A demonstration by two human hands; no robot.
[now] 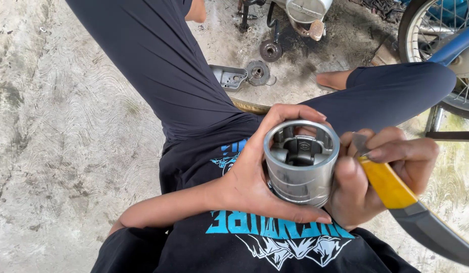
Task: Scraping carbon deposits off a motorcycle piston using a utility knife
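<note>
The left hand (254,177) wraps its fingers (290,112) around a silver piston (300,162), open end up; just beside them, the right hand (381,172) grips a yellow-handled tool (388,184).

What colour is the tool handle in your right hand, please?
Yellow handle, in the head view.

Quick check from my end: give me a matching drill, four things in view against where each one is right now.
Things:
1. piston
2. yellow-handled tool
3. round metal disc
4. spoked wheel

Places:
A. top right corner, behind the blue frame
B. gripped in the right hand
C. cupped in the left hand, open end up
D. on the concrete floor beyond the knees

Pairs: 1-C, 2-B, 3-D, 4-A
</note>
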